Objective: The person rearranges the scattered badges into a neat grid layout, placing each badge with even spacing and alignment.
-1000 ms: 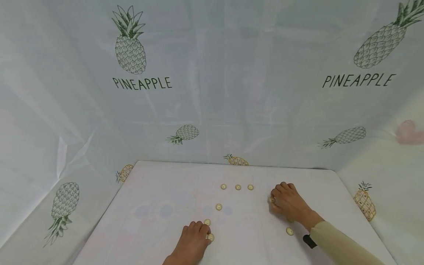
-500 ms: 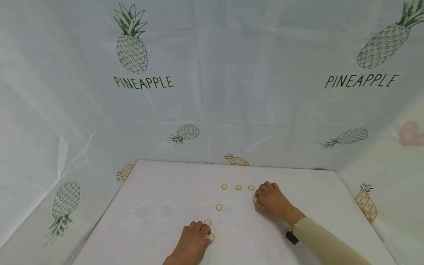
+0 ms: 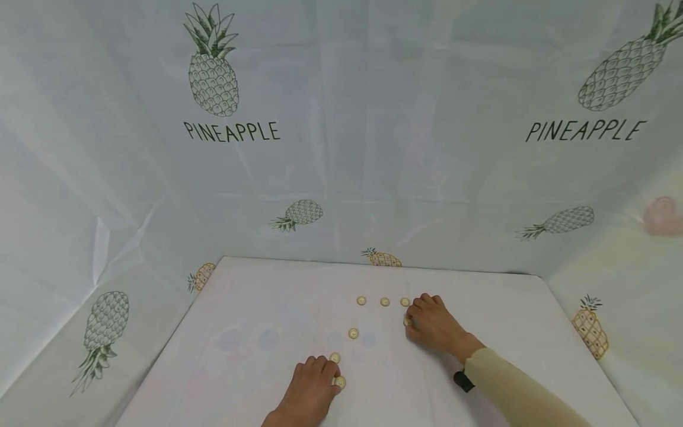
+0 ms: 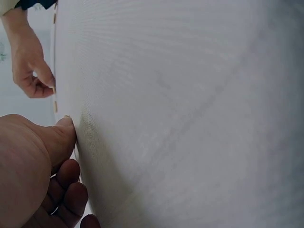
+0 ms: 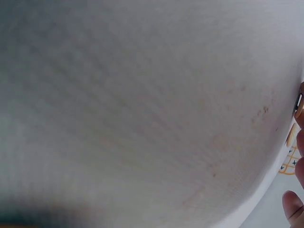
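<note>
My right hand [image 3: 434,323] pinches a round cream button [image 3: 408,322] low over the table, just below the right end of a row of three buttons. Nearer me, the left hand [image 3: 309,388] has its thumb and fingers around another button [image 3: 340,382] on the tabletop. A further button [image 3: 335,357] lies beside its fingertips. In the left wrist view the left thumb [image 4: 61,140] and curled fingers meet the cloth, and their button is mostly hidden. The right wrist view catches only the right fingers [image 5: 300,166] at its edge.
The row's buttons are the left one [image 3: 361,300], the middle one [image 3: 385,302] and the right one [image 3: 405,302]. Another single button [image 3: 353,333] lies below them. White cloth covers the table [image 3: 240,367]; a pineapple-printed curtain [image 3: 373,148] rises behind it.
My right hand has moved left across the table with its button, stopping near the row. A loose button seen by the right wrist is now hidden by the arm. The left hand stays put.
</note>
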Available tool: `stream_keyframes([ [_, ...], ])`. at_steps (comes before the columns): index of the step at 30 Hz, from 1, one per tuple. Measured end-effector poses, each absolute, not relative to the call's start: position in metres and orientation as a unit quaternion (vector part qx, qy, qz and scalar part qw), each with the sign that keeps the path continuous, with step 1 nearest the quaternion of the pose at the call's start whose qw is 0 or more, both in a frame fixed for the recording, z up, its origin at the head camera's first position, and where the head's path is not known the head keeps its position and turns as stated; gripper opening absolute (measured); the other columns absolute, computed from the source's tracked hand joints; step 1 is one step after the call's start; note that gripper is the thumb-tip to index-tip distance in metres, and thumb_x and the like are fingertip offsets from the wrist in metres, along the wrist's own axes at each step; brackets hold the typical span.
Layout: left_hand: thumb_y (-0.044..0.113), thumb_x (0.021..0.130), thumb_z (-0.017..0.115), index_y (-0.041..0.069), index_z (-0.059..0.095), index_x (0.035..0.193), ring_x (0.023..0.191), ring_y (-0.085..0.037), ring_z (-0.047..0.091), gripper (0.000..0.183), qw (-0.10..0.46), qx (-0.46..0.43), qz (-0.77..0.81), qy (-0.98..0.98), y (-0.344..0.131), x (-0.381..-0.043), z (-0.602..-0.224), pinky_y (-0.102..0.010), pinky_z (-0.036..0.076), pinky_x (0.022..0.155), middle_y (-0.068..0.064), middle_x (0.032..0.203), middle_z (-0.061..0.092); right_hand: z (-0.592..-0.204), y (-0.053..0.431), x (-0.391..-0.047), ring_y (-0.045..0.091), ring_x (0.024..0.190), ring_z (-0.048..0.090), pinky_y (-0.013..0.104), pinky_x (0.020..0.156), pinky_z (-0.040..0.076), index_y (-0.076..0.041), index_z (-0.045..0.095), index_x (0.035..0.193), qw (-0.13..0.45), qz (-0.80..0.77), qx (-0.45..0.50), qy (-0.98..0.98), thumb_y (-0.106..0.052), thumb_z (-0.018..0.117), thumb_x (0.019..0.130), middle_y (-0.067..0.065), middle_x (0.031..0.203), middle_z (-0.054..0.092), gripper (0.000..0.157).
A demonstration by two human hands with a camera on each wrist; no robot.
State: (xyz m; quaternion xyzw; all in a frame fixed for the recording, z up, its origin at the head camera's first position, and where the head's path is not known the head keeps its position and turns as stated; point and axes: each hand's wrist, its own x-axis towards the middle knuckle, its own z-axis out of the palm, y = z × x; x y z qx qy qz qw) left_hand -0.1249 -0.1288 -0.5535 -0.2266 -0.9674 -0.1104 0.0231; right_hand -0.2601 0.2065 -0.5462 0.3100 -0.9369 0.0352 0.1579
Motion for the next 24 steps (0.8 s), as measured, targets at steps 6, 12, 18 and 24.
stream_keyframes([
  [6,0.035,0.093,0.081,0.020,0.066,0.108,0.085,-0.009,0.045,0.026,0.018,-0.223,-0.116,-0.968,-0.1289,-0.1246,-0.5511,-0.030,0.037,0.070,0.008,0.096,0.056,-0.5488,0.2066,-0.2612,0.016,0.088,0.048,0.041,0.085,0.042,-0.017,0.071,0.091,0.162,0.037,0.304,-0.938,-0.024,0.077,0.087,-0.006,0.089,0.061,0.010],
  [12,0.034,0.092,0.082,0.020,0.066,0.107,0.085,-0.009,0.046,0.026,0.026,-0.224,-0.116,-0.967,-0.1287,-0.1254,-0.5520,-0.029,0.037,0.069,0.008,0.096,0.057,-0.5492,0.2058,-0.2612,0.017,0.089,0.047,0.042,0.086,0.041,-0.016,0.072,0.092,0.144,0.039,0.288,-0.946,-0.026,0.076,0.088,-0.005,0.090,0.062,0.011],
  [18,0.035,0.092,0.082,0.020,0.066,0.107,0.085,-0.009,0.047,0.026,0.032,-0.227,-0.112,-0.967,-0.1288,-0.1256,-0.5532,-0.029,0.036,0.068,0.008,0.095,0.058,-0.5481,0.2050,-0.2607,0.018,0.088,0.048,0.043,0.085,0.042,-0.015,0.071,0.090,0.150,0.039,0.285,-0.946,-0.026,0.077,0.088,-0.003,0.090,0.063,0.012],
  [24,0.035,0.092,0.082,0.020,0.066,0.107,0.085,-0.009,0.046,0.027,0.028,-0.226,-0.113,-0.967,-0.1289,-0.1249,-0.5546,-0.029,0.037,0.069,0.008,0.095,0.057,-0.5495,0.2055,-0.2602,0.018,0.087,0.049,0.044,0.085,0.043,-0.015,0.071,0.089,0.149,0.037,0.282,-0.947,-0.027,0.078,0.089,-0.003,0.090,0.063,0.013],
])
